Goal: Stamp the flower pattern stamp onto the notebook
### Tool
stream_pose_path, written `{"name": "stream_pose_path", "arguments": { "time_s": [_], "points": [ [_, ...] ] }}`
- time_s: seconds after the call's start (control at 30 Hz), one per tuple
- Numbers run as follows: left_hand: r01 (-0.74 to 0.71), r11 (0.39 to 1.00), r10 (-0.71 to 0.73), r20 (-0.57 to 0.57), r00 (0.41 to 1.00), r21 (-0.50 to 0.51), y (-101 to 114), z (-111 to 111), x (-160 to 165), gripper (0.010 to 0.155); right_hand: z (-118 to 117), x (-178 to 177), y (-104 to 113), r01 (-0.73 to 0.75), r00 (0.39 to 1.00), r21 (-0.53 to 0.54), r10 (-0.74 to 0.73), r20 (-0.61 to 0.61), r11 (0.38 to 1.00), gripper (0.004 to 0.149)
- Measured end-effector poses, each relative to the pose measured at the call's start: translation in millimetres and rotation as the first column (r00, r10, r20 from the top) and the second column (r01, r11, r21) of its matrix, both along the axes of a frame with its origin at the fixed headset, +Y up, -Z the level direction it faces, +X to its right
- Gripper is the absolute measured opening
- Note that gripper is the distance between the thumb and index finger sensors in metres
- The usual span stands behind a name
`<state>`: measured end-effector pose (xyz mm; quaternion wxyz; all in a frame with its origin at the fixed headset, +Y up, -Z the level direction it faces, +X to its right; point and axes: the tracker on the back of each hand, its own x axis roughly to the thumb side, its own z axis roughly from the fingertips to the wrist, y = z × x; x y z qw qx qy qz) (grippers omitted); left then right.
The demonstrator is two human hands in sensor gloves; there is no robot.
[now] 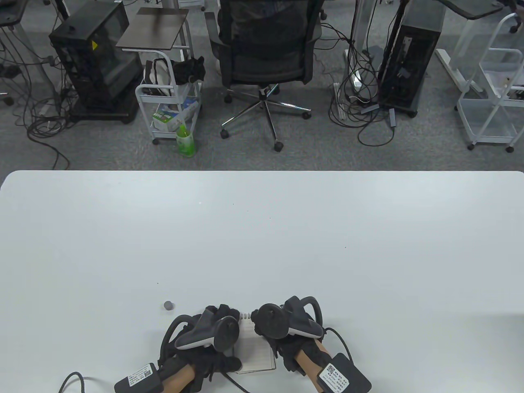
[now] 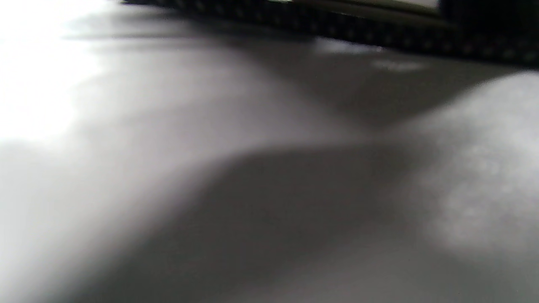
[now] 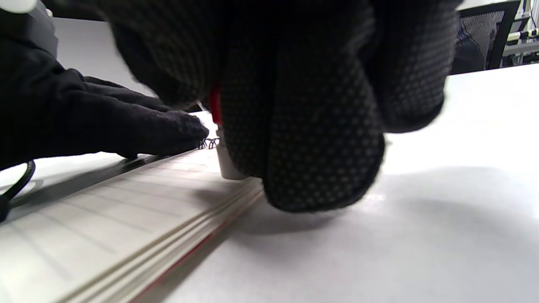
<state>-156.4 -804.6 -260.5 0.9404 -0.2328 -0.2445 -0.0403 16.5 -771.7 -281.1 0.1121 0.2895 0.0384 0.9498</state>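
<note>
While my right hand (image 3: 294,105) grips the stamp (image 3: 225,162) upright, its base sits on the ruled page of the notebook (image 3: 105,219) near the spiral binding at the far edge, directly beneath my curled fingers (image 3: 320,139), so the press goes straight down. My left hand (image 1: 213,335) lies flat on the page's left side, fingers spread, pinning it. Only a white barrel and a red sliver of the stamp show; the flower face is hidden. The left wrist view is blurred, probably tabletop. A small grey cap (image 1: 168,305) lies on the table (image 1: 262,229) to the left
</note>
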Motion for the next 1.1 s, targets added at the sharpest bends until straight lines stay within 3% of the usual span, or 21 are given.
{"name": "stream_pose_path", "arguments": {
  "time_s": [0.37,0.67,0.83,0.97,1.03,1.1],
  "points": [
    [0.0,1.0,0.0,0.0,1.0,0.0,0,0,1,0.108,-1,1,1,-0.008,1.0,-0.02,0.008,0.016,1.0,0.043],
    [0.0,1.0,0.0,0.0,1.0,-0.001,0,0,1,0.108,4,5,11,-0.031,0.999,0.09,0.029,0.024,0.995,0.044],
    [-0.001,1.0,0.001,-0.003,1.0,-0.001,0,0,1,0.108,-2,26,26,0.178,0.98,0.082,-0.184,0.071,0.981,0.044],
    [-0.002,1.0,0.002,-0.004,1.0,-0.002,0,0,1,0.108,-9,51,32,0.34,0.921,0.117,-0.355,0.16,0.933,0.044],
    [-0.003,1.0,0.003,-0.004,1.0,-0.003,0,0,1,0.108,-12,62,33,0.425,0.875,0.117,-0.441,0.199,0.898,0.044],
    [-0.003,1.0,0.003,-0.004,1.0,-0.003,0,0,1,0.108,-17,75,30,0.583,0.768,0.093,-0.585,0.259,0.807,0.045]
  ]
}}
